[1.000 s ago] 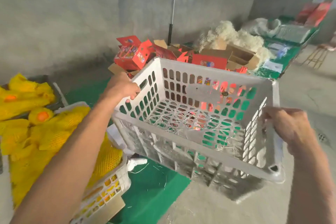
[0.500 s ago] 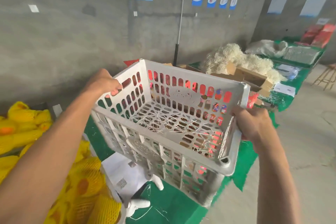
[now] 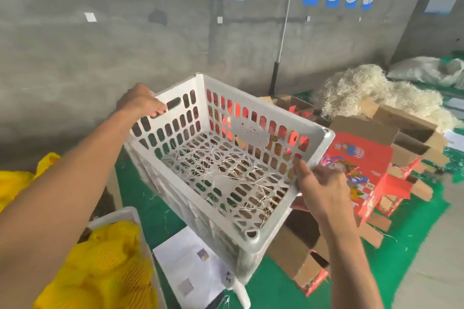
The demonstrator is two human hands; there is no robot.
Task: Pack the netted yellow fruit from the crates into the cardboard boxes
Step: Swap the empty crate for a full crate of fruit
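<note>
**White, yellow, red on green**

The slotted crate (image 3: 226,158) is white, strewn with pale straw strands. Fruit (image 3: 110,271) sits in yellow mesh netting. Cardboard boxes (image 3: 356,158) are red outside with blue-and-white printed pictures, brown inside. The mat (image 3: 276,288) is green; the wall (image 3: 125,45) grey.

Smooth white plastic crate (image 3: 226,158), matt brown cardboard boxes (image 3: 411,138), rough concrete wall (image 3: 125,52).

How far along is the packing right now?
Done: the white crate holds only loose straw, so its fruit appears packed. In hand: the left hand grips its far-side handle slot and the right hand its near rim, holding it up, tilted. Left: netted yellow fruit fills another crate at lower left, and open boxes lie at right.
</note>
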